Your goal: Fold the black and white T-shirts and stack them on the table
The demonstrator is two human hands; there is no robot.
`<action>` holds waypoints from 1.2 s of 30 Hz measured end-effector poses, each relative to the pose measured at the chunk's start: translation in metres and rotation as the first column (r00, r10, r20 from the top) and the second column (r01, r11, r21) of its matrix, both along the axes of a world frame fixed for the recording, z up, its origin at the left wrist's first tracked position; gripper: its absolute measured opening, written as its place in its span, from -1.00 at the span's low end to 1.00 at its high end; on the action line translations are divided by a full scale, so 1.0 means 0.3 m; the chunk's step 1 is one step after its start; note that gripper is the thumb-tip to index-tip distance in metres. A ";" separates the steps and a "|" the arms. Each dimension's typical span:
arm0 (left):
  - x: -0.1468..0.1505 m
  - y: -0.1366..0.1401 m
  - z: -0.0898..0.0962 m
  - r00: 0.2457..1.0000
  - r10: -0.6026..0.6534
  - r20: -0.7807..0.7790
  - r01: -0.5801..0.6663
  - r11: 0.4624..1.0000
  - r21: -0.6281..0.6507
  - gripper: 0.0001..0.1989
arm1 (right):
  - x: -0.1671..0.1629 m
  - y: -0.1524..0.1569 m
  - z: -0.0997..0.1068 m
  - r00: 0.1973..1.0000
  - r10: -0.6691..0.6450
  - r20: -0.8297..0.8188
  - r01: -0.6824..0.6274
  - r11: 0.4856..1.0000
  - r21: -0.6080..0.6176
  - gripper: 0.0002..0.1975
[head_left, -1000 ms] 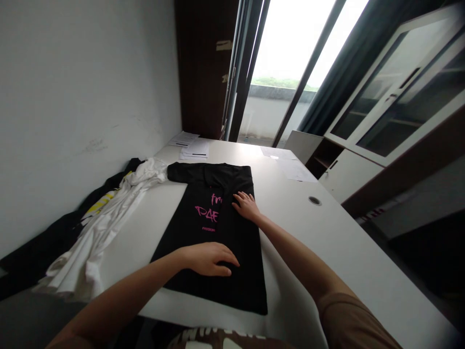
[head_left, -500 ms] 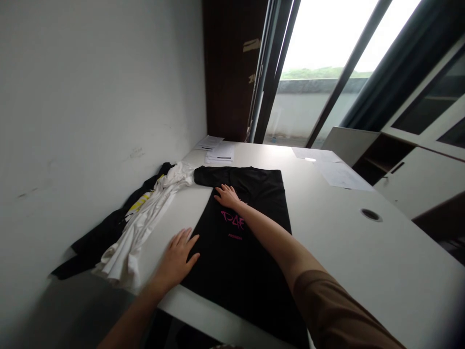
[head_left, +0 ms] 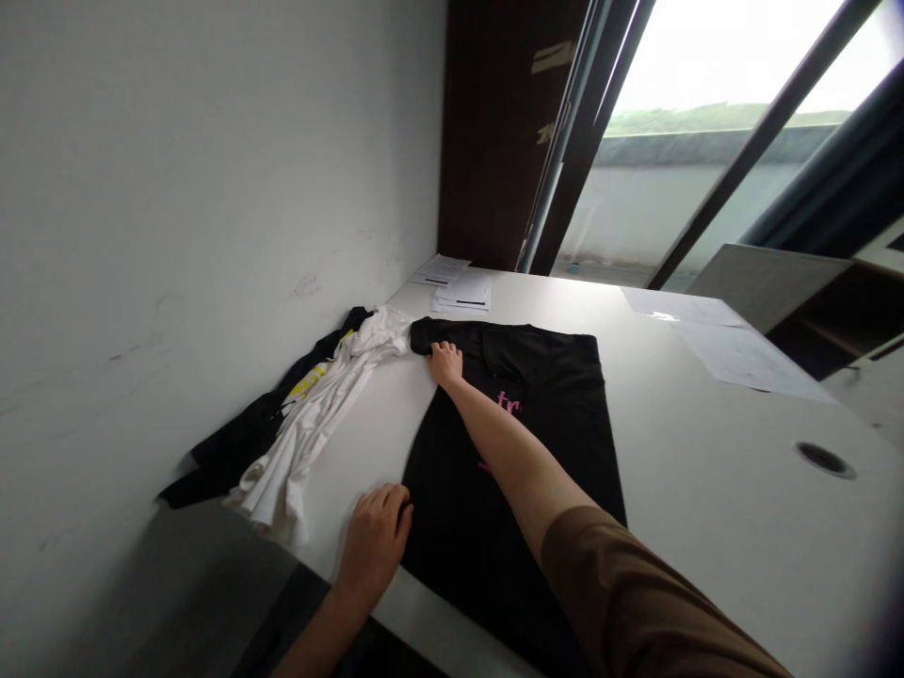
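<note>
A black T-shirt (head_left: 452, 518) with pink lettering lies flat on the white table, its far part folded over and a sleeve pointing left. My right hand (head_left: 445, 363) reaches across it, fingers closed on the cloth where the sleeve meets the left side. Nearer to me, my left hand (head_left: 378, 532) has its fingers curled and thumb drawn in at the shirt's left edge, pinching the fabric there. My right forearm covers part of the pink print.
Left of the shirt, a white garment (head_left: 331, 405) and a black garment with yellow print (head_left: 240, 443) lie bunched along the wall. Papers (head_left: 462, 290) sit at the far end, with more sheets (head_left: 749, 358) at the right. A round cable hole (head_left: 825, 460) pierces the table (head_left: 706, 499).
My right hand has moved from the chest print to the sleeve joint and closed. My left hand's spread fingers have curled in at the shirt's edge. The view has swung left.
</note>
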State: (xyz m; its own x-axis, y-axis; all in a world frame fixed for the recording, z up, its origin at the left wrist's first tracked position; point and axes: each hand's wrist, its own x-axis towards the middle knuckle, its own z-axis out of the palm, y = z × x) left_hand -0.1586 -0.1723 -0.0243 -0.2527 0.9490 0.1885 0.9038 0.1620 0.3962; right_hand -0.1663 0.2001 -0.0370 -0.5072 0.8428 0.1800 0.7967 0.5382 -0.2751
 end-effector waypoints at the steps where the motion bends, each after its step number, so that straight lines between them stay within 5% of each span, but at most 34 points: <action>1: -0.003 0.002 0.000 1.000 -0.006 0.019 0.006 1.000 0.007 -0.86 | -0.001 0.011 0.002 1.000 -0.017 -0.013 0.017 1.000 0.011 -0.65; 8: -0.001 0.007 0.011 0.994 -0.031 0.101 0.027 0.999 0.044 -0.87 | 0.004 0.082 0.018 0.995 -0.082 -0.056 0.082 0.997 -0.005 -0.67; 15: 0.002 0.033 0.016 0.993 0.021 0.114 -0.025 0.999 0.037 -0.88 | -0.066 0.136 0.038 0.989 -0.138 -0.046 0.134 0.988 -0.083 -0.46; 22: -0.011 0.066 0.014 0.983 0.078 0.168 -0.091 0.993 0.076 -0.72 | -0.111 0.162 0.028 0.994 0.009 -0.108 -0.013 0.999 -0.038 -0.63; 25: -0.022 0.062 0.015 0.963 0.129 0.235 -0.158 0.981 0.109 -0.71 | -0.119 0.179 0.021 0.967 -0.055 -0.248 0.027 0.993 -0.117 -0.66; 31: -0.031 0.057 0.010 0.945 0.188 0.267 -0.223 0.969 0.107 -0.73 | -0.070 0.290 0.038 0.735 -0.431 -0.524 0.219 0.882 -0.418 -0.60; 36: -0.003 0.034 -0.008 0.956 0.237 0.175 -0.265 0.951 0.158 -0.67 | 0.017 0.412 0.084 0.448 -0.487 -0.750 0.092 0.859 -0.504 -0.53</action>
State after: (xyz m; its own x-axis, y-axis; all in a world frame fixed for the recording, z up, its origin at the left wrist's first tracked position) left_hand -0.1595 -0.1621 -0.0266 -0.5172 0.8057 0.2885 0.7695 0.2903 0.5688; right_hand -0.1612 0.3238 -0.0119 0.0107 0.9994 0.0331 0.1617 0.0310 -0.9864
